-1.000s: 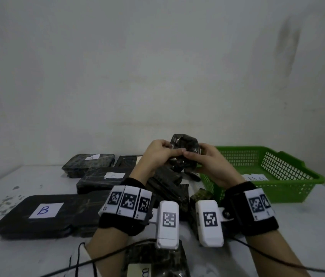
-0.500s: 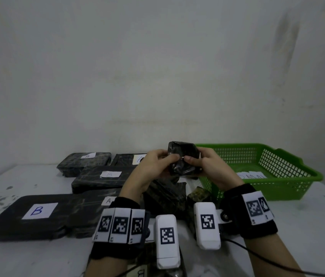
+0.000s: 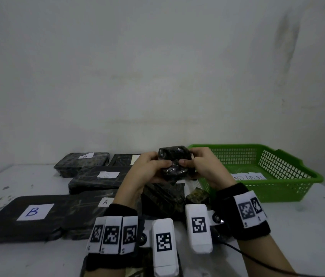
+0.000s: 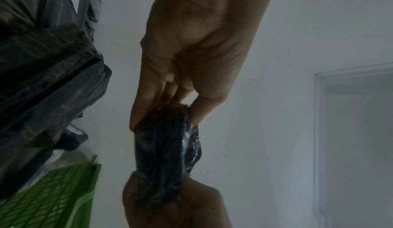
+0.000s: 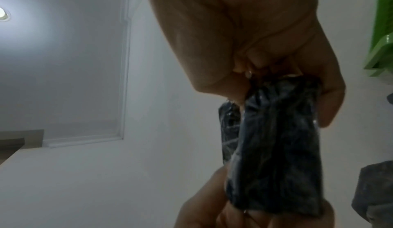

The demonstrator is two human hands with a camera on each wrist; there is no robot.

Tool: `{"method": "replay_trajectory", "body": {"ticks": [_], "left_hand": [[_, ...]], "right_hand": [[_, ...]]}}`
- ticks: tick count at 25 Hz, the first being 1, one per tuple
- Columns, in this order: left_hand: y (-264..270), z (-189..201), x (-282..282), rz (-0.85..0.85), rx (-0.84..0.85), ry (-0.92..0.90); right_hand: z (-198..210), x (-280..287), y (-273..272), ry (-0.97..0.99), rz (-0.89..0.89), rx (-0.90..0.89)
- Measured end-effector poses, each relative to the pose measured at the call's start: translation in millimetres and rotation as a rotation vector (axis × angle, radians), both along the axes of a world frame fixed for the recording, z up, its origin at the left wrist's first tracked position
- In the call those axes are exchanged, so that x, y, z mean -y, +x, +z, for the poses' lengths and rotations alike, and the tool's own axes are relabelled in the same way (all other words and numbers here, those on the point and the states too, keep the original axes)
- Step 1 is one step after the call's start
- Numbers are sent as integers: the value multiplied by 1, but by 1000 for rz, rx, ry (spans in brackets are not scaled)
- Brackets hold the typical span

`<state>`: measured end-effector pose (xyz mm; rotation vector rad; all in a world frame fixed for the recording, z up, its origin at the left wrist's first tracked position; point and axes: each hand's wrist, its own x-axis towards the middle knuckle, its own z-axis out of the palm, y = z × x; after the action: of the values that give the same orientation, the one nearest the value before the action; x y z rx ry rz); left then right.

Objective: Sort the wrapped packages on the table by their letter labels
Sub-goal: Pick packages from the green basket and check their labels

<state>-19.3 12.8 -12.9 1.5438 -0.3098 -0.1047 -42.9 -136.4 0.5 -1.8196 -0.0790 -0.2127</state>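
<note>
Above the table, both hands (image 3: 149,168) (image 3: 205,166) grip a small, crinkled, black-wrapped package (image 3: 174,162).

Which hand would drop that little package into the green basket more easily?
Probably the right hand: both hands hold the package, but the basket sits on its side, while the left hand would cross over.

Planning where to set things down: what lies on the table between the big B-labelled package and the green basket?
In the head view, an A-labelled package and unlabelled dark packages lie there.
</note>
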Motion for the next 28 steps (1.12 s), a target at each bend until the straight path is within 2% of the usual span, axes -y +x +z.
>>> {"method": "replay_trajectory", "body": {"ticks": [3, 5, 8, 12, 14, 19, 23, 26, 28], "left_hand": [[0, 2, -1, -47, -57, -90], [4, 0, 1, -6, -62, -128], [7, -4, 4, 39, -45, -85], [2, -1, 7, -146, -47, -90], [2, -1, 11, -184, -44, -97], [5, -1, 19, -111, -154, -207], [0, 4, 14, -94, -76, -110], [-1, 6, 10, -85, -81, -197], [-1, 4, 11, -69, -66, -216]], "right_hand": [[4, 5, -1, 44, 64, -13], [4, 10, -2, 68, 126, -33], [3, 16, -5, 124, 205, -46], [4, 14, -8, 115, 112, 82], [4, 8, -10, 84, 141, 113], [2, 6, -13, 134, 313, -21], [5, 12, -11, 228, 231, 14], [6, 11, -8, 337, 147, 79], [5, 6, -8, 330, 163, 64]]}}
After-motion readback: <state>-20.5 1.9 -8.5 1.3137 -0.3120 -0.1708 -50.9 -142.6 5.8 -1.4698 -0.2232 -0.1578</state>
